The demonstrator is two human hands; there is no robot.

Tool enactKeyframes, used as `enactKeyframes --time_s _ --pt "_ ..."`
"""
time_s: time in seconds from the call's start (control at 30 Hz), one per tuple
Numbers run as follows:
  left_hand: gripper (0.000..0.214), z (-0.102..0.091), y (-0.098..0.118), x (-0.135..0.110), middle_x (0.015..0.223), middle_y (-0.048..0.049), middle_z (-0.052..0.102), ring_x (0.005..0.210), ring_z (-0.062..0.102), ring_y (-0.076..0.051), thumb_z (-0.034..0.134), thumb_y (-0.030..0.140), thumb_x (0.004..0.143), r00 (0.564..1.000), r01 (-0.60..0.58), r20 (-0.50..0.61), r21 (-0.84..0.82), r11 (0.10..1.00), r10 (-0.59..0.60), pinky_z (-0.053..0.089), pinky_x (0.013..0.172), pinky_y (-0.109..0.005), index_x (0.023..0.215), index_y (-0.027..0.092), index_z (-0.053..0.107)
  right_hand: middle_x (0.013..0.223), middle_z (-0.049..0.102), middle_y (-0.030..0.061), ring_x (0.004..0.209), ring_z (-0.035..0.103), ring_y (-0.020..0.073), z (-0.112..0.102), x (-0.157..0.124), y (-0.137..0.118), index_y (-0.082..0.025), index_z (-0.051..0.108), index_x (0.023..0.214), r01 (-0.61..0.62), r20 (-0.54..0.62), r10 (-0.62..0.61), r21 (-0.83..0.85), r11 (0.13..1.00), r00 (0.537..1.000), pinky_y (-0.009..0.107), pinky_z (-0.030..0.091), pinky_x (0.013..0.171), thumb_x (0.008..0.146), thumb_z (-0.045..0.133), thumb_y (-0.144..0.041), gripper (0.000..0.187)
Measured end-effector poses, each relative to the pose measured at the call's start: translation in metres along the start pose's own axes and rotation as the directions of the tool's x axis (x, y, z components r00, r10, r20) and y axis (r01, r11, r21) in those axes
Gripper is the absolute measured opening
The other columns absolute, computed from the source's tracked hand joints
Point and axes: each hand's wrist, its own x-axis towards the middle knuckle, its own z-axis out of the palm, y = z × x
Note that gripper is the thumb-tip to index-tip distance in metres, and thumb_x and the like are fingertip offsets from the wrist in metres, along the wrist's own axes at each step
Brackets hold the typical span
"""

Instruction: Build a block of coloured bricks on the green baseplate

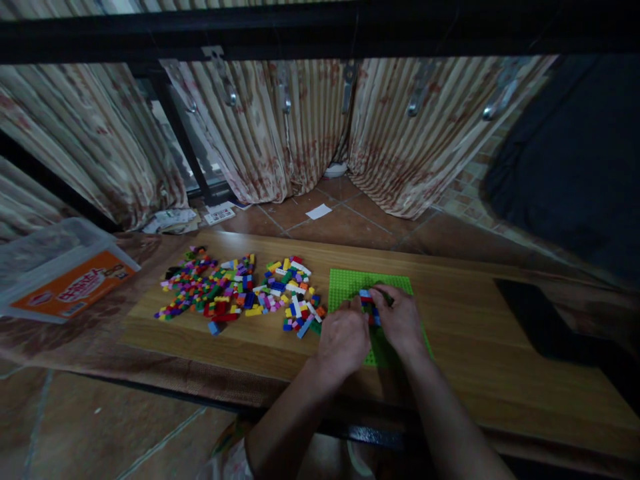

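A green baseplate (pixel 344 283) lies on the wooden board, and both hands are over it. Between them stands a small build of red, blue and light blue toy bricks (pixel 369 303). My left hand (pixel 345 337) is closed, its fingertips at the left side of this build. From the right, my right hand (pixel 399 317) has its thumb and fingers closed around the build's upper right side. The fingers cover part of the bricks, and whether a loose brick is in the left fingers is hidden.
Loose bricks (pixel 245 293) in many colours spread over the board (pixel 465 313) left of the baseplate. A clear plastic box (pixel 75 240) with an orange label stands at the far left. A flat black object (pixel 530 320) lies at the right. Curtains (pixel 260 133) hang behind.
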Motion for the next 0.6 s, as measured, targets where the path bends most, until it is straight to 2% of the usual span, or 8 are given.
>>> enactKeyframes --time_s 0.3,0.47,0.6 --pt "0.035 0.004 -0.003 -0.001 0.103 -0.014 0.067 0.088 0.067 -0.025 0.035 0.024 0.094 0.999 -0.034 -0.012 -0.007 0.999 0.034 0.054 0.077 -0.036 0.123 0.01 0.05 0.094 0.071 0.0105 0.091 0.062 0.025 0.002 -0.004 0.005 -0.02 0.071 0.09 0.036 0.007 -0.036 -0.024 0.999 0.999 0.042 0.044 0.087 0.085 0.046 -0.054 0.043" --pt "0.033 0.003 -0.003 -0.003 0.1 -0.0135 0.068 0.087 0.068 -0.025 0.035 0.023 0.093 1.0 -0.027 -0.018 -0.061 0.998 0.025 0.055 0.077 -0.037 0.116 0.011 0.053 0.093 0.072 0.0108 0.089 0.062 0.026 -0.001 -0.002 0.007 -0.02 0.071 0.09 0.052 0.041 -0.051 -0.022 0.998 0.998 0.042 0.046 0.083 0.083 0.045 -0.059 0.048" --pt "0.032 0.0 -0.005 -0.003 0.1 -0.0119 0.07 0.09 0.067 -0.023 0.038 0.025 0.092 0.999 -0.007 -0.032 -0.117 0.993 0.003 0.054 0.082 -0.035 0.116 0.014 0.056 0.095 0.071 0.0132 0.088 0.063 0.0276 -0.009 -0.001 0.0 -0.018 0.071 0.094 0.031 0.043 -0.027 -0.089 0.996 0.999 0.043 0.045 0.081 0.086 0.04 -0.059 0.052"
